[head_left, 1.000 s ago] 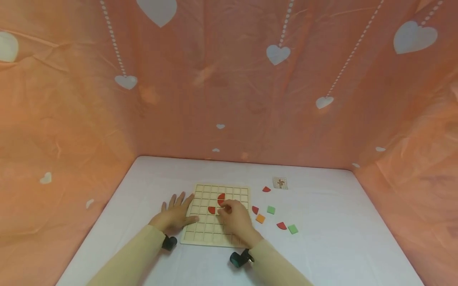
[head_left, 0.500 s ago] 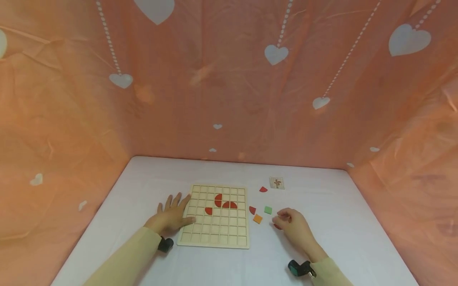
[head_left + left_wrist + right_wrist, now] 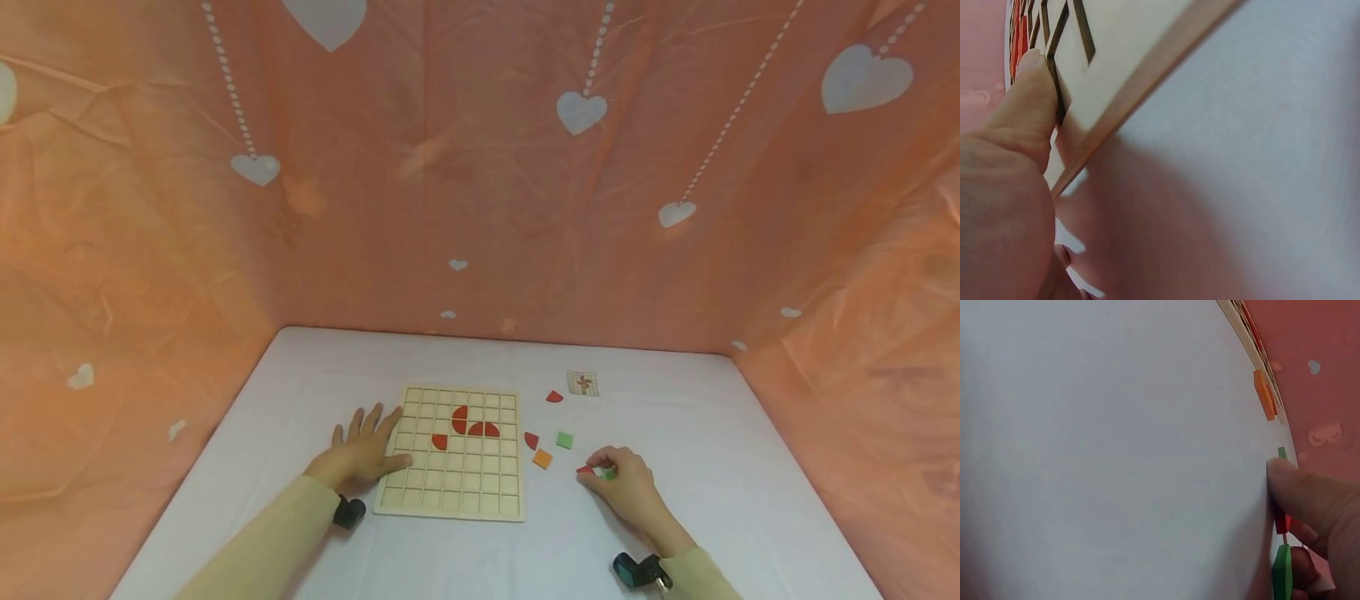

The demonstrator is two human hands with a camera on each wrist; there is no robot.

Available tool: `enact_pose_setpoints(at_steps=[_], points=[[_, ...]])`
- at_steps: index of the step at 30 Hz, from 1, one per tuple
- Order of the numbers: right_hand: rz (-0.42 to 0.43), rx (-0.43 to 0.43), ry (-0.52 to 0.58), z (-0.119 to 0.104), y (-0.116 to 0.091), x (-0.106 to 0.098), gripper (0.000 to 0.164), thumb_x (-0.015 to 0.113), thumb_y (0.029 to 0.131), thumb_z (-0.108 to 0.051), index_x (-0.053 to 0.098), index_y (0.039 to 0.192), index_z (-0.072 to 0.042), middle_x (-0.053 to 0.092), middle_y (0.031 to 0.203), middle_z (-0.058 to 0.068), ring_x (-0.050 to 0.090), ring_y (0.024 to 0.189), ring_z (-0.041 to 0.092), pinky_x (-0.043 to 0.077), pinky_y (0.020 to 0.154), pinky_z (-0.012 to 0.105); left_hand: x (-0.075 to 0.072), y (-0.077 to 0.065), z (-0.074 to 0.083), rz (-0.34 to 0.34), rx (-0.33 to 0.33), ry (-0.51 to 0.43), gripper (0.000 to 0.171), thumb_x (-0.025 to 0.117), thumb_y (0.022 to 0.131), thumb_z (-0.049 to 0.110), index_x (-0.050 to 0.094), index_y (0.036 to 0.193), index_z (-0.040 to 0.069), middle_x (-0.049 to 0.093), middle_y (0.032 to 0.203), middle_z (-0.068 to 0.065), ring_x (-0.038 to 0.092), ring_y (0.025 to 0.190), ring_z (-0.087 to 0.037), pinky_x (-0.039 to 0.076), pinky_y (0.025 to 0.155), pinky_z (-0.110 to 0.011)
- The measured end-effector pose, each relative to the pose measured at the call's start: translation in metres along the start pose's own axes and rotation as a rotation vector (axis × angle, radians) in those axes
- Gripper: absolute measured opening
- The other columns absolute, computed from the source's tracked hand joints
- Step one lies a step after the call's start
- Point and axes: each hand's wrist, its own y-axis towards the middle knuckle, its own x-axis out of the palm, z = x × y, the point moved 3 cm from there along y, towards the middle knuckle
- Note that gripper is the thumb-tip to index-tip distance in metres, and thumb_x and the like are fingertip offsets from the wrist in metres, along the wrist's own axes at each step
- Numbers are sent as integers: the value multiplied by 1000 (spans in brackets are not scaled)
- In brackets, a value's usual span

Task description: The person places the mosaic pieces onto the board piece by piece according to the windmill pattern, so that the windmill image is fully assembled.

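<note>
The left hand [image 3: 358, 454] lies with its fingers spread at the left edge of a wooden grid board [image 3: 453, 502]. Its thumb rests on the board, as the left wrist view confirms. Several red quarter-circle tiles [image 3: 491, 430] sit in cells of the grid. Off to the right of the board, the right hand [image 3: 630, 487] pinches another red quarter-circle tile [image 3: 584, 469] between thumb and fingers, low over the table. Just behind that tile is a green square tile [image 3: 609, 474], partly hidden by the fingers; it appears also in the right wrist view [image 3: 1282, 572].
Between board and right hand lie an orange square tile [image 3: 542, 459], a green square tile [image 3: 565, 440] and a red quarter-circle tile [image 3: 531, 440]. Farther back are one more red tile [image 3: 554, 397] and a small pattern card [image 3: 583, 383]. Orange cloth [image 3: 480, 208] encloses the white table.
The right hand has left the board and moved right, where it now pinches a red quarter-circle tile. Red tiles formerly under it show on the grid. The left hand stays in place.
</note>
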Motion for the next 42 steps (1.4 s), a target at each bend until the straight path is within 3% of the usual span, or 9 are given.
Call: enact_pose_setpoints(at_steps=[13, 24, 31, 42], points=[[-2, -79, -9, -11, -1, 0, 16, 79, 81, -22, 65, 89, -20, 61, 80, -10, 48, 83, 16, 29, 80, 44, 0, 0, 1, 3, -1, 5, 89, 61, 89, 53, 18, 156, 12, 6, 158, -25, -1, 141, -52, -1, 105, -73], [-71, -61, 100, -35, 6, 6, 9, 70, 90, -15, 64, 97, -17, 60, 83, -6, 51, 77, 15, 43, 70, 31, -3, -2, 4, 8, -1, -9, 89, 62, 89, 53, 19, 155, 12, 7, 158, -26, -1, 141, -52, -1, 104, -73], [-123, -91, 209, -68, 20, 29, 7, 67, 92, -15, 62, 98, -16, 61, 84, -4, 55, 77, 15, 48, 65, 27, -1, -1, 1, 4, -13, -17, 90, 62, 88, 53, 18, 156, 13, 5, 159, -24, -3, 141, -50, -2, 105, -72], [-242, -255, 281, -125, 31, 84, 6, 66, 94, -20, 60, 97, -19, 60, 86, -8, 55, 80, 12, 47, 71, 27, 1, -1, 1, 0, -26, 10, 89, 60, 89, 54, 16, 156, 15, 5, 159, -23, -2, 142, -49, -2, 106, -71]])
